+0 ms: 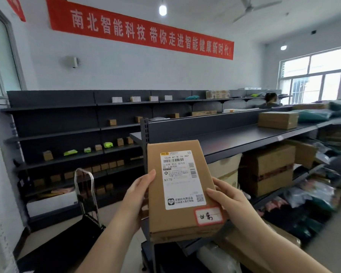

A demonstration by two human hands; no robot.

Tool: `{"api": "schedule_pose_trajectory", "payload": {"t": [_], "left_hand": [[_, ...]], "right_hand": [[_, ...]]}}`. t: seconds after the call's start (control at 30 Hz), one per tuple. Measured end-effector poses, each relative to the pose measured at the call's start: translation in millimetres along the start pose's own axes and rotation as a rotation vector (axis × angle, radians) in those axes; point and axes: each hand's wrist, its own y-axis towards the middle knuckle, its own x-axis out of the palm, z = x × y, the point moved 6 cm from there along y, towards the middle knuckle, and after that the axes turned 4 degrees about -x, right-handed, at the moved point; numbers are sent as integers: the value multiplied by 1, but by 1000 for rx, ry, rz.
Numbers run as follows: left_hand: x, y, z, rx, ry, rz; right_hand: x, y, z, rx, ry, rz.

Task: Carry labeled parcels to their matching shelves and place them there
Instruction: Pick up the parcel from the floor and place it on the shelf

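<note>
A flat brown cardboard parcel (177, 152) is held upright in front of me, label side facing the camera. It carries a white shipping label reading N178 and a small red-bordered sticker with handwriting near its lower right corner. My left hand (135, 196) grips its left edge, thumb on the front. My right hand (227, 198) grips its right edge, thumb lying on the label. Behind the parcel stands a dark metal shelf unit (234, 138) whose top board is mostly bare.
A taped brown box (277, 120) sits on the near unit's top board, with large cartons (268, 168) and bagged goods below. Wall shelves (67, 133) at left hold several small boxes. A folding hand trolley (85, 196) stands on the floor. A person (270, 99) is far back.
</note>
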Motion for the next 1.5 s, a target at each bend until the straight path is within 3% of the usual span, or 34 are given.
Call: {"api": "schedule_pose_trajectory", "payload": {"t": [0.43, 0.67, 1.1, 1.5], "left_hand": [[46, 16, -34, -113, 16, -237], [80, 13, -43, -83, -5, -322], [177, 2, -62, -176, 38, -543], [294, 0, -88, -140, 125, -563]], "right_hand": [[-40, -32, 11, 37, 30, 186], [-62, -55, 9, 65, 73, 281], [-141, -97, -15, 50, -57, 481], [-250, -124, -25, 29, -89, 593]]}}
